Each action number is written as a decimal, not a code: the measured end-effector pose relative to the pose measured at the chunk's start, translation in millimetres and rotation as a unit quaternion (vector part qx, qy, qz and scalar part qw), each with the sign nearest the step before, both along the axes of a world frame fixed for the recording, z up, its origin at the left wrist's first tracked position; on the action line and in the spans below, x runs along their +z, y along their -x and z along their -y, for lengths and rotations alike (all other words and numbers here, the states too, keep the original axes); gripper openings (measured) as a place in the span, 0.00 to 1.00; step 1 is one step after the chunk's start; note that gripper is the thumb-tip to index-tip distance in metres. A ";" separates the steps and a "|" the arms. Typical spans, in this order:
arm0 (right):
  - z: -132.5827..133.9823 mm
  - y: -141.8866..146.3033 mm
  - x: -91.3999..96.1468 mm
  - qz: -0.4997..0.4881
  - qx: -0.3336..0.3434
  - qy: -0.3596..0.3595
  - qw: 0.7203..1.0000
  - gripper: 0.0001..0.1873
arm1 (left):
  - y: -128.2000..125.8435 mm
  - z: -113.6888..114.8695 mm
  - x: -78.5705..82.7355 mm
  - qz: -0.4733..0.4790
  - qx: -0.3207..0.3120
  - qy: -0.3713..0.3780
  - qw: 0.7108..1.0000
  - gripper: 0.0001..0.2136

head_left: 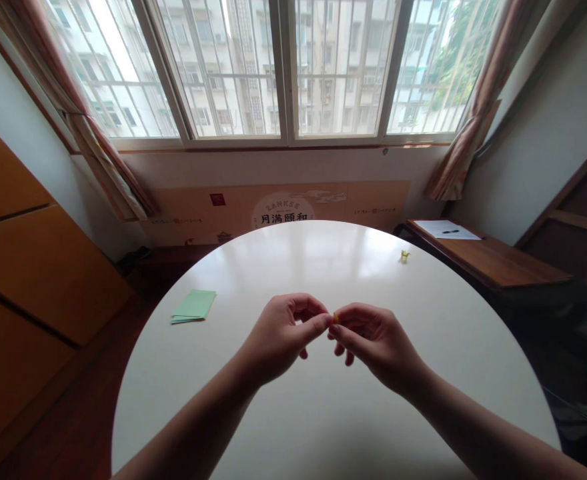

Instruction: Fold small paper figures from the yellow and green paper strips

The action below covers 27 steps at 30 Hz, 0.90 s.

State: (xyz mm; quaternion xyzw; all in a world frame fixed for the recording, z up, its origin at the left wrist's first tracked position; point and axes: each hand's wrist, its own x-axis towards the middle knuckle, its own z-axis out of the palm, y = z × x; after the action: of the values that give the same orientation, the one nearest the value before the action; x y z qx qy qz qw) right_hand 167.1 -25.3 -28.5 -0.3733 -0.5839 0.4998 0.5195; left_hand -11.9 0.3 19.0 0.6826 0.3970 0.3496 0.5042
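Above the middle of the white round table, my two hands meet fingertip to fingertip. Between them shows a small yellow piece, mostly covered by fingers; whether it is paper I cannot tell. My right hand pinches it between thumb and index finger, with the other fingers loosely curled below. Thumb and forefinger of my left hand are closed at the piece's left side. Toward the far right of the table lies a small yellow-green crumpled or folded thing.
Light green paper sheets lie stacked on the table's left side. Beyond its right edge, a brown wooden surface carries white paper with a dark pen. Orange-brown cabinets stand at left; a barred window and curtains are behind.
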 end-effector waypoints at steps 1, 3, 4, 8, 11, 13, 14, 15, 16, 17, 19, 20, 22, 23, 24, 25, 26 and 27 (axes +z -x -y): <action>0.1 0.0 -0.4 0.006 -0.010 -0.005 1.000 0.12 | -1.9 0.8 -1.7 0.003 0.011 0.002 1.000 0.08; -0.2 -0.3 -0.8 0.010 -0.021 -0.007 1.000 0.11 | -4.3 1.7 -4.1 0.003 0.022 -0.004 1.000 0.08; -0.4 -0.6 -0.7 0.008 -0.023 -0.004 1.000 0.11 | -4.6 1.8 -4.6 0.000 0.022 -0.011 1.000 0.09; -1.7 -1.7 1.5 -0.019 0.001 0.025 1.000 0.12 | -1.8 0.6 -3.4 -0.035 0.016 -0.060 0.997 0.10; -1.7 -1.9 3.4 -0.040 0.016 0.040 0.998 0.12 | 0.3 1.3 -1.1 -0.062 0.018 -0.116 0.991 0.08; -1.3 -1.8 4.0 -0.045 0.018 0.043 0.998 0.11 | -0.3 3.2 0.4 -0.072 0.022 -0.151 0.986 0.06; -1.1 -1.7 4.1 -0.044 0.018 0.043 0.998 0.11 | -1.1 4.5 1.0 -0.075 0.026 -0.167 0.983 0.05; -0.8 -1.7 4.1 -0.041 0.018 0.040 0.998 0.10 | -2.3 5.7 1.4 -0.078 0.031 -0.179 0.980 0.04; -0.6 -1.6 4.1 -0.036 0.017 0.037 0.999 0.09 | -3.6 6.8 1.7 -0.080 0.037 -0.188 0.978 0.04; -0.4 -1.6 4.1 -0.031 0.015 0.033 0.999 0.09 | -5.0 7.6 1.8 -0.080 0.043 -0.189 0.978 0.04; 0.0 -1.6 4.4 -0.024 0.007 0.027 0.999 0.07 | -7.1 8.0 1.2 -0.073 0.051 -0.164 0.982 0.04; 0.3 -1.6 4.8 -0.022 0.002 0.025 0.999 0.06 | -7.7 7.6 0.5 -0.067 0.050 -0.138 0.987 0.04; 0.8 -1.5 5.8 -0.018 -0.008 0.027 0.999 0.04 | -7.8 6.1 -1.4 -0.054 0.034 -0.080 0.995 0.05; 1.0 -1.5 6.4 -0.017 -0.011 0.032 0.999 0.04 | -7.5 5.3 -2.3 -0.047 0.024 -0.059 0.997 0.06; 1.2 -1.4 6.8 -0.016 -0.012 0.036 0.999 0.04 | -7.0 4.6 -3.2 -0.042 0.021 -0.050 0.998 0.07; 1.4 -1.2 7.2 -0.015 -0.011 0.041 0.999 0.04 | -6.4 4.2 -3.9 -0.038 0.020 -0.047 0.998 0.07; 1.4 -1.0 7.3 -0.015 -0.008 0.045 0.999 0.05 | -5.9 4.0 -4.4 -0.034 0.022 -0.047 0.998 0.07; 1.4 -0.8 7.1 -0.014 -0.004 0.046 0.999 0.05 | -5.6 4.0 -4.8 -0.030 0.024 -0.047 0.998 0.06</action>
State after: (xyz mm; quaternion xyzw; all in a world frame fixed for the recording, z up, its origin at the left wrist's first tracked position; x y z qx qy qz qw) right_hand 167.9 -26.6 -21.3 -0.3928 -0.5513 0.5290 0.5118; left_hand -6.3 -3.8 14.2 0.7063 0.4115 0.3589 0.4506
